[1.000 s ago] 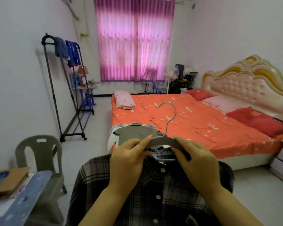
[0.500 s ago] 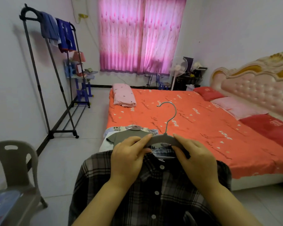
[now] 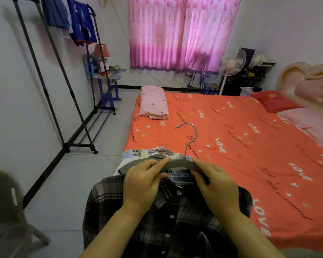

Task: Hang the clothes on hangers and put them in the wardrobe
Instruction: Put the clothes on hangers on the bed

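A dark plaid button shirt (image 3: 168, 216) hangs on a grey hanger (image 3: 181, 162) whose metal hook rises above it. My left hand (image 3: 144, 183) grips the hanger's left shoulder with the shirt collar. My right hand (image 3: 216, 185) grips the right shoulder the same way. I hold the shirt up in front of me, over the floor beside the bed. Behind it, more clothes (image 3: 149, 155) lie piled at the bed's near corner, a grey-green top among them. A black clothes rack (image 3: 63, 90) stands along the left wall with blue garments (image 3: 76, 21) over its top bar.
The orange bed (image 3: 241, 146) fills the right half, with a folded pink blanket (image 3: 153, 101) at its far left. A grey plastic chair (image 3: 6, 211) stands at the lower left. A small blue side table (image 3: 104, 79) and a standing fan (image 3: 231, 64) sit by the curtained window.
The view has moved forward and tilted down, so the rack and bed are closer and larger. Both hands keep the same grip on the hanger and shirt.
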`<state>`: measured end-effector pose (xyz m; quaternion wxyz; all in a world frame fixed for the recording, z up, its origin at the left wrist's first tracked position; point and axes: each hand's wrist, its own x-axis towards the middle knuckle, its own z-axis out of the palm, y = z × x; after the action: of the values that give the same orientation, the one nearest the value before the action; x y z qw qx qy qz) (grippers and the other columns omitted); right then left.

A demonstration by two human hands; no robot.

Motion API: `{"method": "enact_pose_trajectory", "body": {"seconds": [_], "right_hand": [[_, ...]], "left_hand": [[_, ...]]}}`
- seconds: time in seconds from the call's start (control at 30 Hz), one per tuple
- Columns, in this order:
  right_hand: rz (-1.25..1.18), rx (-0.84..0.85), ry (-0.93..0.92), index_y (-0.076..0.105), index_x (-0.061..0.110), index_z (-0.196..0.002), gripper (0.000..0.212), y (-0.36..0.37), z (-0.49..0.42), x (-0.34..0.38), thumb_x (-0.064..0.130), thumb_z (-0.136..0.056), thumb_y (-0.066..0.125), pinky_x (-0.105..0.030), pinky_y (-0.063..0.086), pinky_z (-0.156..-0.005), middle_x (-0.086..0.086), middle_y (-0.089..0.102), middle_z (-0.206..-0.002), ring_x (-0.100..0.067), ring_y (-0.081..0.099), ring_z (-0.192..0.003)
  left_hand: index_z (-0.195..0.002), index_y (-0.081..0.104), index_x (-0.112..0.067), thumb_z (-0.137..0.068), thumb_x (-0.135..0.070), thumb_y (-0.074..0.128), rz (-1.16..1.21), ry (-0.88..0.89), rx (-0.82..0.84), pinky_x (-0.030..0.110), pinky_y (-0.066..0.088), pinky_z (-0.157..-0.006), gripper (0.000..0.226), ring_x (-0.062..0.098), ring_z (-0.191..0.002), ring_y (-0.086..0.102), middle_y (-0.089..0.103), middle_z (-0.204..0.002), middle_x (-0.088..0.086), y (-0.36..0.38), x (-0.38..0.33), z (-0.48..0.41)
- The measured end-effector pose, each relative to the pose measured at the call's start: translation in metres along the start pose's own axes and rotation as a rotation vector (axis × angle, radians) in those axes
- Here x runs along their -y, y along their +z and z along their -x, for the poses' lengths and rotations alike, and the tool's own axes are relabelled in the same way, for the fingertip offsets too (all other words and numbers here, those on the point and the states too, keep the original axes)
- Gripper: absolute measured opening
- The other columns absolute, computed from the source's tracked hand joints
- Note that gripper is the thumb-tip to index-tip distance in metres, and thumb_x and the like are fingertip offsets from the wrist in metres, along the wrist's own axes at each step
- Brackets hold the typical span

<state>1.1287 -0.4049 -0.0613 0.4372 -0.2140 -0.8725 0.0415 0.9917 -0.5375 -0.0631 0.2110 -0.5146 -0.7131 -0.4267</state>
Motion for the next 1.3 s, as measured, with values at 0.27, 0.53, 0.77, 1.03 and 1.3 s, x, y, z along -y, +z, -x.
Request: {"method": "enact_pose_trajectory", "body": {"seconds": [0.27,0.53,0.77,1.03,1.3], "right_hand": [[-0.050,0.112,-0.006,0.073,0.013,-0.103,0.043,0.082,-0.061,-0.065,0.005,-0.064,0.086,-0.029,0.054,-0.052,-0.003,0.074,-0.087,-0.024,0.070,-0.075],[-0.023,0.204,0.072,0.073,0.014,-0.102,0.041,0.183,-0.123,-0.103,0.007,-0.064,0.086,-0.030,0.053,-0.050,-0.001,0.073,-0.084,-0.023,0.068,-0.072],[-0.016,0.461,0.332,0.062,0.025,-0.123,0.036,0.303,-0.164,-0.142,0.022,-0.088,0.065,-0.034,0.049,-0.071,-0.001,0.068,-0.108,-0.024,0.062,-0.098],[-0.048,0.760,0.514,0.046,0.021,-0.138,0.044,0.384,-0.127,-0.164,0.024,-0.095,0.055,-0.038,0.043,-0.094,-0.004,0.053,-0.133,-0.025,0.046,-0.121],[0.057,0.982,0.665,0.036,0.020,-0.144,0.050,0.362,-0.070,-0.188,0.033,-0.097,0.050,-0.035,0.032,-0.109,-0.001,0.040,-0.145,-0.022,0.034,-0.134]], "left_hand": [[-0.109,0.070,-0.011,-0.065,0.000,0.082,-0.027,-0.122,0.073,0.031,0.053,-0.059,0.048,0.016,-0.072,0.061,0.069,-0.084,0.002,0.075,0.061,-0.053],[-0.110,0.070,-0.011,-0.069,-0.004,0.078,0.031,-0.181,0.140,0.038,0.055,-0.060,0.042,0.022,-0.072,0.065,0.069,-0.084,0.003,0.147,0.161,-0.109],[-0.124,0.061,-0.017,-0.075,-0.015,0.076,-0.013,-0.370,0.279,0.044,0.050,-0.081,0.051,0.027,-0.092,0.063,0.069,-0.102,0.005,0.227,0.268,-0.142],[-0.145,0.028,-0.024,-0.090,-0.040,0.056,-0.293,-0.533,0.763,0.039,0.028,-0.105,0.064,0.022,-0.133,0.032,0.036,-0.146,0.000,0.299,0.346,-0.129],[-0.140,0.036,-0.028,-0.091,-0.045,0.053,-0.285,-0.383,1.007,0.035,0.031,-0.100,0.055,0.021,-0.126,0.039,0.042,-0.139,-0.003,0.311,0.328,-0.105]]}}
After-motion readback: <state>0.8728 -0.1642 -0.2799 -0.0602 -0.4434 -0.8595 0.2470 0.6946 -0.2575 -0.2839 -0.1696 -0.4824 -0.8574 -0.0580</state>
